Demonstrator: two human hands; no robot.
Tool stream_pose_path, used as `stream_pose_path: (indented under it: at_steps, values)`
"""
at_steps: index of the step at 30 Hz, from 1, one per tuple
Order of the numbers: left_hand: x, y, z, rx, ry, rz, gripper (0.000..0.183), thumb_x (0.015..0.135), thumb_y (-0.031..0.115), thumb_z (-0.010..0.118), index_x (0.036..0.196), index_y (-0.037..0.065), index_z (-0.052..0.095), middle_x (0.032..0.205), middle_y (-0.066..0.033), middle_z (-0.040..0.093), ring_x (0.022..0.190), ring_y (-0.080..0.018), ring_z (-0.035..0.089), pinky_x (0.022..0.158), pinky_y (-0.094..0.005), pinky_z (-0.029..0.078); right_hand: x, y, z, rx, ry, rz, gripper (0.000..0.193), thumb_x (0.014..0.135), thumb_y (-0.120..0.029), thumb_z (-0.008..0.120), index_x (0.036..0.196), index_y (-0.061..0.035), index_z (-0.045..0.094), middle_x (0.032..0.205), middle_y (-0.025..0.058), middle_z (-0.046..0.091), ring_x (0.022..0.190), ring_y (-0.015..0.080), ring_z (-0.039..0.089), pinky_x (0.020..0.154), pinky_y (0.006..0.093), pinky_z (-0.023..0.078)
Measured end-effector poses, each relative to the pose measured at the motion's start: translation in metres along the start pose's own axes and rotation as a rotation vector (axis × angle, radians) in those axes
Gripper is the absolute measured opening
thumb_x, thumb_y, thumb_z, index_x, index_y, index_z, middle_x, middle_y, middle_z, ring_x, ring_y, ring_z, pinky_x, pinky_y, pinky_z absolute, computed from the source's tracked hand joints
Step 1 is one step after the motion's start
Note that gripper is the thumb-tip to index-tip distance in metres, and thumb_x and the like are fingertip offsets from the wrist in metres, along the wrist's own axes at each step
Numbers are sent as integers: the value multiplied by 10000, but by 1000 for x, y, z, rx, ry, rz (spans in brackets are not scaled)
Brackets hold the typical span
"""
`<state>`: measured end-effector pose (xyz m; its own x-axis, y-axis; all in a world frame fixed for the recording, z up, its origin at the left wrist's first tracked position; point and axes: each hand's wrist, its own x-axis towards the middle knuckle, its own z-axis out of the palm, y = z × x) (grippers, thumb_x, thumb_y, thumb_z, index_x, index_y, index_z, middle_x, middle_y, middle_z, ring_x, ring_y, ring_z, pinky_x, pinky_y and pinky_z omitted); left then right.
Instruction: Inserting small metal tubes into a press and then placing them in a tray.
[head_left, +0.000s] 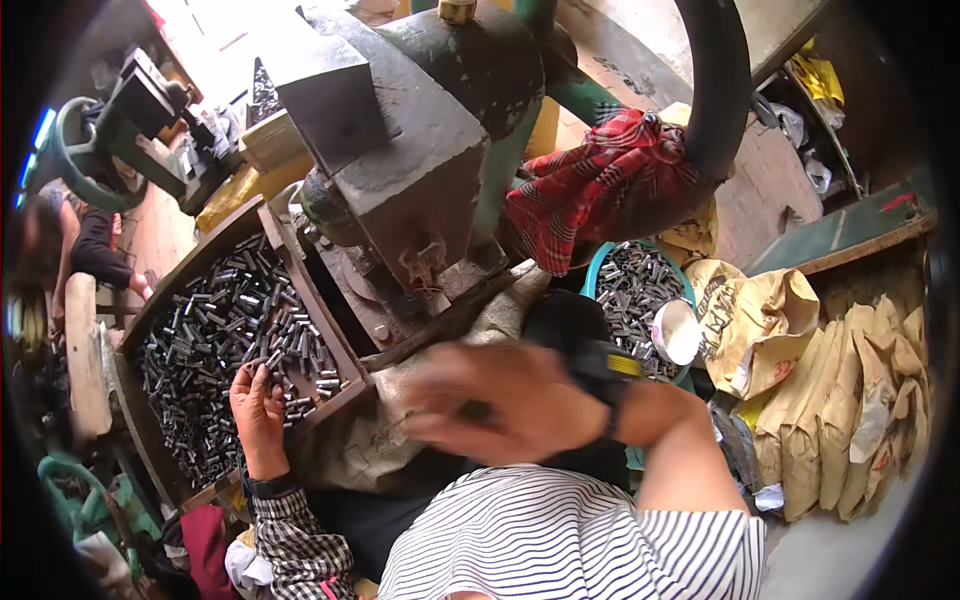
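Note:
My left hand (258,405), in a checkered sleeve, is at the near right part of a wooden tray (318,312) filled with small dark metal cylinders (225,320). Its thumb and fingers are pinched together around a small metal cylinder (262,365). My right hand (500,400) is smeared by motion over my lap, to the right of the tray. A dark spot shows at its palm, but I cannot make out whether it is a held piece. Just beyond both hands stands a heavy dark metal press (410,180).
A red plaid cloth (610,180) is tied round the press's thick curved bar (718,90). To the right are a teal tub (592,270) of metal pieces with a white round cup (676,333), and brown paper sacks (830,400). Another person's leg (100,250) shows at far left.

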<state>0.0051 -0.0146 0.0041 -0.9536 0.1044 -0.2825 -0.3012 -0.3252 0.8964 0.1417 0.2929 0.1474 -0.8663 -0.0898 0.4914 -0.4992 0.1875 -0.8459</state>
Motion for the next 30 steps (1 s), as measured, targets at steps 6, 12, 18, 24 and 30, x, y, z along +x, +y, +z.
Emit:
stream_pose_path:
  at_steps: [6, 12, 18, 24, 30]
  values:
    - [-34, 9, 8, 139, 44, -51, 126, 864, 100, 599, 972, 59, 550, 798, -45, 608, 526, -91, 546, 402, -176, 415, -15, -7, -118, -528, 998, -296, 364, 927, -154, 431, 1217, 66, 423, 1173, 179, 525, 1130, 290, 495, 951, 392, 391]
    - [-23, 6, 67, 115, -90, -140, 178, 843, 111, 619, 997, 47, 554, 813, -53, 603, 613, -123, 607, 486, -220, 482, -24, 79, -132, -349, 947, -92, 260, 796, -45, 658, 1049, -20, 607, 1000, 53, 614, 894, 152, 565, 853, 310, 443]
    - [4, -3, 88, 138, -214, -132, 152, 865, 112, 610, 966, 16, 552, 805, -72, 619, 595, -110, 611, 484, -183, 488, -20, 66, -151, -203, 850, -138, 292, 820, -6, 622, 1111, -1, 603, 1113, 74, 608, 946, 168, 593, 799, 304, 513]
    - [47, -20, 106, 140, -257, -81, 155, 873, 116, 603, 960, 2, 546, 809, -83, 632, 631, -122, 638, 509, -201, 511, 9, -3, -186, -849, 638, 66, 401, 834, -12, 584, 1223, 41, 502, 1195, 120, 562, 1066, 229, 556, 919, 353, 460]
    - [68, -29, 115, 127, -272, -48, 147, 868, 113, 605, 924, -4, 536, 793, -97, 639, 644, -144, 654, 517, -209, 521, 54, -42, -192, -338, 695, 271, 370, 863, -146, 535, 1165, 68, 530, 1094, 175, 589, 972, 248, 580, 838, 348, 477]
